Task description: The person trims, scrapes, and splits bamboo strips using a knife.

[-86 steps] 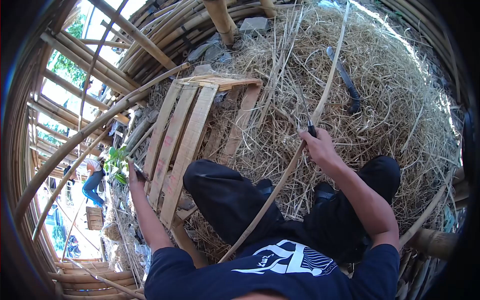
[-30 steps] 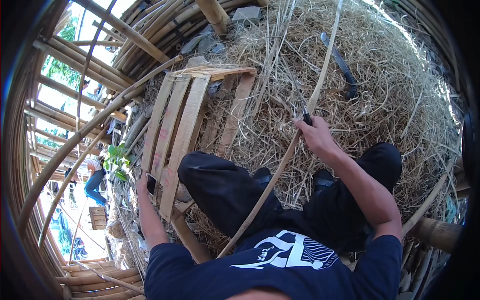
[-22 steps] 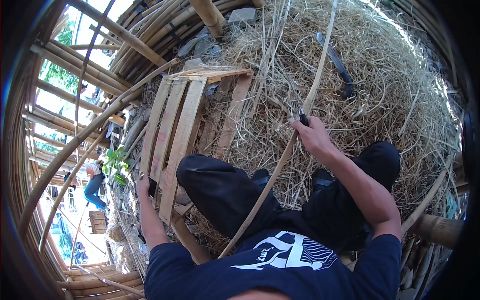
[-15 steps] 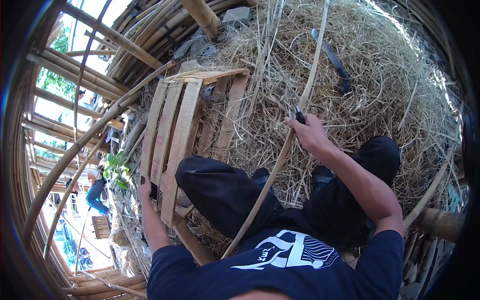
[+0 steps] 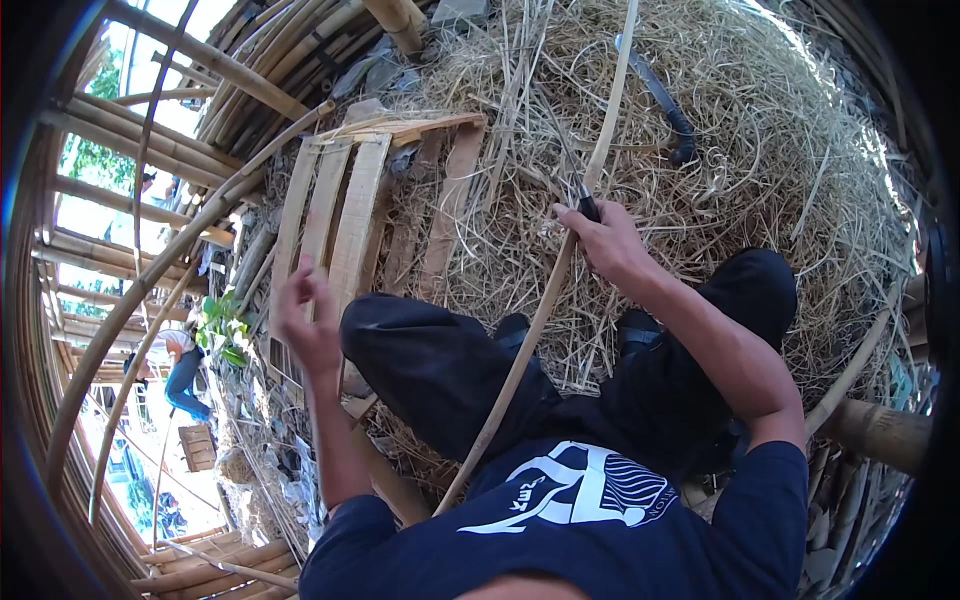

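Observation:
My right hand (image 5: 612, 243) is closed around the black handle of a knife (image 5: 590, 207), its thin blade pointing up and away. A long pale bamboo strip (image 5: 535, 360) runs under that hand, from the top of the view down across my lap. The right thumb and fingers lie against the strip. My left hand (image 5: 310, 320) is raised beside my left knee, its fingers loosely bent and apart, with nothing seen in them. Behind it stands a slatted wooden crate (image 5: 357, 225).
Loose bamboo shavings (image 5: 770, 190) cover the ground ahead. On them lies a long tool with a black handle (image 5: 682, 145). Bamboo poles (image 5: 215, 205) form a frame on the left. Beyond it another person (image 5: 183, 375) bends over, near a green plant (image 5: 222, 330).
My left hand has lifted from the crate's near side, where a dark object was at its fingers, and moved up. The view has shifted slightly. My right hand keeps its hold.

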A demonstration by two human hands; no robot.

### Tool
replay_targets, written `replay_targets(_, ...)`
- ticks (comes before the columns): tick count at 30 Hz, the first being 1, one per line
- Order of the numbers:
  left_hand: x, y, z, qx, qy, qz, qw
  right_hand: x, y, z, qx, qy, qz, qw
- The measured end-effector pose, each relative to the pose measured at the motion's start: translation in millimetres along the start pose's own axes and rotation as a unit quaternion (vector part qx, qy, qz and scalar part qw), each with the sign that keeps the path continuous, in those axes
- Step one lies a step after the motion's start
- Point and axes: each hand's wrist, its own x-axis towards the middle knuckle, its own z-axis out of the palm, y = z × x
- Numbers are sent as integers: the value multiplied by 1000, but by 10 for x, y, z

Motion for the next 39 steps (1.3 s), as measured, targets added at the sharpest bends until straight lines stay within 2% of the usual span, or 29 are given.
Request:
replay_targets(1,-129,284,161,-25,-61,59,996,4,12,6,23,-5,0,1000)
replay_targets(2,-280,541,281,-128,-180,-4,975,3,21,12,18,-9,3,1000)
replay_targets(3,-368,820,372,-169,-283,-1,944,8,24,8,30,-9,4,999)
replay_targets(4,-501,823,529,-256,-395,-47,881,10,22,2,45,-7,5,999)
replay_targets(5,-619,888,656,-340,-473,-150,799,-17,-11,-8,80,-19,-5,997)
replay_targets(6,-709,898,773,-339,-515,-182,766,-29,-26,-24,79,-15,-7,997)
replay_targets(7,-865,921,932,-368,-476,-118,790,-28,-45,-43,104,-22,4,994)
replay_targets(8,-900,886,990,-367,-479,-113,789,-35,-55,-47,131,-31,17,991)
replay_targets(10,-890,1037,952,-462,-540,-292,640,-45,-65,-57,126,-22,20,992)
replay_targets(11,-948,1092,1003,-433,-519,-257,691,-36,-64,-63,151,-35,24,988)
replay_targets(12,-939,1085,1010,-434,-517,-258,691,-32,-56,-62,176,-49,29,983)
replay_targets(14,-892,1063,1022,-473,-515,-292,652,-61,-82,-71,160,-54,29,985)
replay_targets(18,-891,1145,1047,-472,-506,-284,664,-7,-14,-87,77,-66,8,995)
replay_targets(22,-882,1173,1002,-473,-533,-256,654,-24,-46,-108,156,-67,40,985)
replay_targets(24,-908,1147,922,-551,-507,-294,593,-7,-103,-170,189,-72,33,979)
replay_targets(26,-981,981,882,-561,-522,-293,573,-4,-185,-221,223,-80,25,971)
replay_targets(28,-1056,893,793,-615,-564,-307,458,-7,-250,-267,223,-76,25,971)
replay_targets(29,-1113,816,770,-631,-574,-315,417,18,-236,-289,231,-79,22,970)
replay_targets(32,-1100,752,614,-584,-624,-285,435,33,-272,-305,220,-66,12,973)
replay_targets(34,-1165,721,586,-592,-622,-298,417,63,-273,-325,214,-71,10,974)
replay_targets(36,-1191,695,575,-600,-630,-337,360,79,-306,-352,218,-75,-5,973)
replay_targets(39,-1205,801,499,-594,-648,-303,369,142,-317,-406,226,-75,-45,970)
